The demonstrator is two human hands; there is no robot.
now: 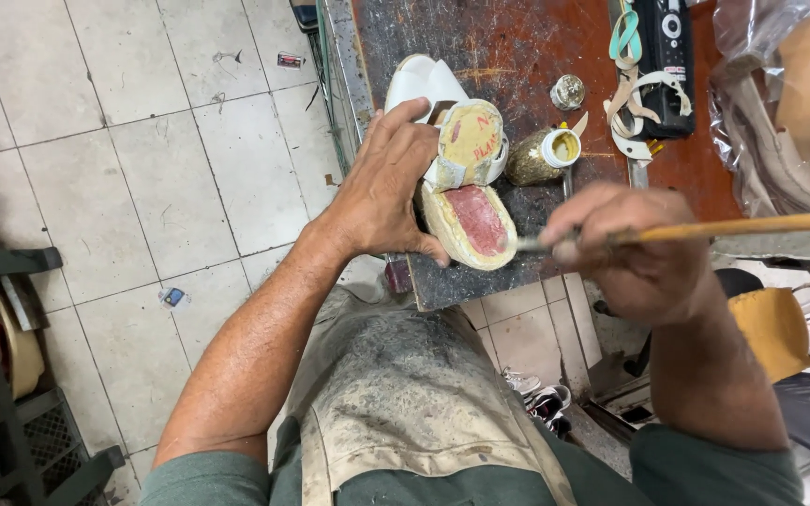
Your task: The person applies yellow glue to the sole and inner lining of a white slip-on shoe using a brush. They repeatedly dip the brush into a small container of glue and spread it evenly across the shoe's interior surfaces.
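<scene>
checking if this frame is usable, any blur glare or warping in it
Head view: the right hand and its brush are motion-blurred, while the left hand and the shoe it steadies are sharp; light is soft and even with faint shadows; slight glare on the plastic bag at top right; floor tile lines bow from wide-angle distortion.

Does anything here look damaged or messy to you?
Yes. The white shoe under the left hand lies sole-up, its sole bare with a red patch. The workbench is scuffed and stained. The small glue jar stands open, its cap apart. The right hand holds a brush beside the sole.
</scene>
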